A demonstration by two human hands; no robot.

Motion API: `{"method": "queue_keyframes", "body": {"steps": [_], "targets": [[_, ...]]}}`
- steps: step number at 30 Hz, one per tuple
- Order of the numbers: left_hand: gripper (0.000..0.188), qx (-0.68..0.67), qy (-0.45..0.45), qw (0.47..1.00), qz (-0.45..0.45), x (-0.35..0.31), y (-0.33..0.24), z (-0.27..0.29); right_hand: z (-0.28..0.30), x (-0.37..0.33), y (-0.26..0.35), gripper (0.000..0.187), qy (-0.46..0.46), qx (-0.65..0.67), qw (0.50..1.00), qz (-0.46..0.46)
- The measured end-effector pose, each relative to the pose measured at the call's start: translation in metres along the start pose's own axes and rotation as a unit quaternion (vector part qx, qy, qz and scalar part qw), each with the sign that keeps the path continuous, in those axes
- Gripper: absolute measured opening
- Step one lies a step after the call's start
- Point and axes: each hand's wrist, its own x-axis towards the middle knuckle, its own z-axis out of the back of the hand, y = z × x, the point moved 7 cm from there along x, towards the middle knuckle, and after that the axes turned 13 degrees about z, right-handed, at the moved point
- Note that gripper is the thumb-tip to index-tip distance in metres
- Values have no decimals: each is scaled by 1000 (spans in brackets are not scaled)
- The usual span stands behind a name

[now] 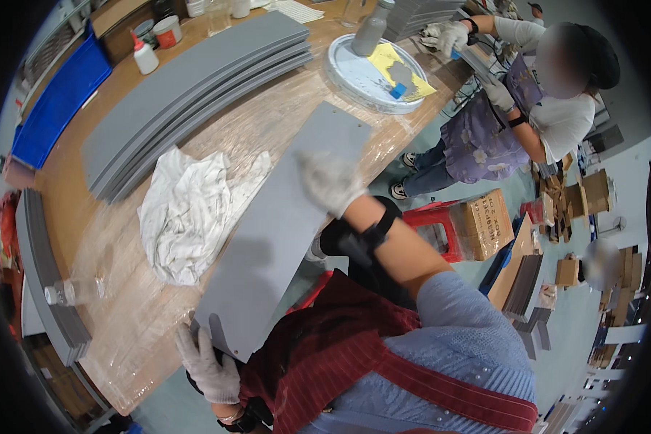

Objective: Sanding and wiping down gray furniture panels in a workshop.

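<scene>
A long flat grey board (267,217) lies slantwise across the table in front of me. My right hand (330,182), in a white glove, is over the board's upper half and smeared by motion; whether it grips anything is hidden. At the board's near end my left hand (211,367), also gloved, rests against the corner with its fingers stretched and apart. A crumpled white cloth (184,217) lies along the board's left side. Small dark holes show near the board's ends.
Stacked grey boards (195,94) lie at the far left, near a blue bin (61,108) and a white squeeze bottle (144,54). A round white lid (343,76) carries a grey bottle and yellow sheet. At right, a co-worker (484,137) stands beyond a cardboard box (487,224).
</scene>
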Motion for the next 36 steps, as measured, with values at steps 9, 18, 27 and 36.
{"method": "queue_keyframes", "body": {"steps": [9,18,27,36], "targets": [[58,34,15,991,-130,37,-36,-11,119,-77,-136,30,-276,-43,928,-245],[56,45,-33,998,-19,39,60,-27,135,-163,-109,29,-331,202,857,-340],[58,-407,82,869,270,37,18,-27,162,-170,-31,26,-374,269,854,-239],[60,-521,138,776,328,38,33,-45,100,-111,51,32,-230,208,949,-64]]}}
